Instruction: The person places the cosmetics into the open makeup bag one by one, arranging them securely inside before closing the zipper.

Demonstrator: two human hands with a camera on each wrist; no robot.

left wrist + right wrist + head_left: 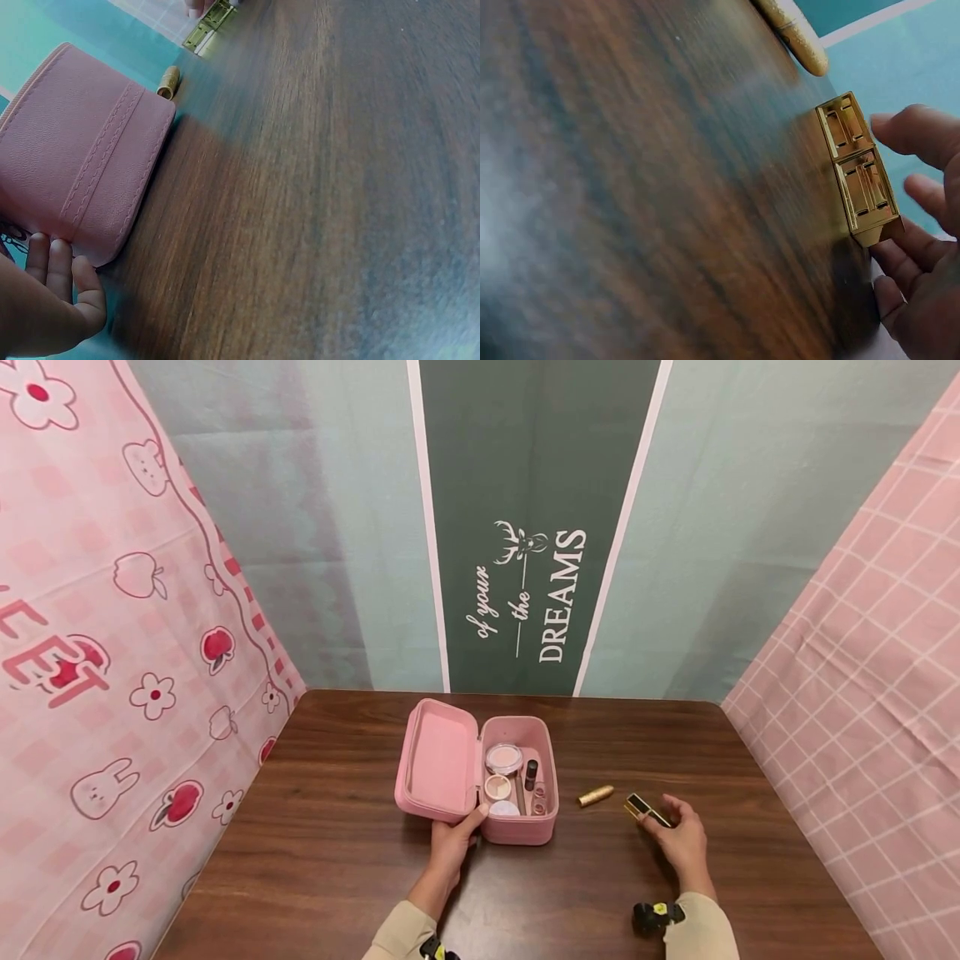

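And here's the person's right hand (681, 842), palm turned to the left, grasping a black-and-gold makeup holder (656, 811) just above or on the brown wooden tabletop (322, 827); the thumb meets 1 edge, the index stretches out loosely, and the holder tilts, gold underside facing the wrist camera. Across on the left, the left hand (447, 849) reaches forward, thumb at the rim, fingertips against the pink cosmetic case (518, 832) near its hinge; clasping or merely steadying, one cannot tell! Inside the case: 3 round compacts (504, 757) and 1 black-capped tube (531, 774). Between case and holder lies a gold bullet-shaped tube (596, 796).
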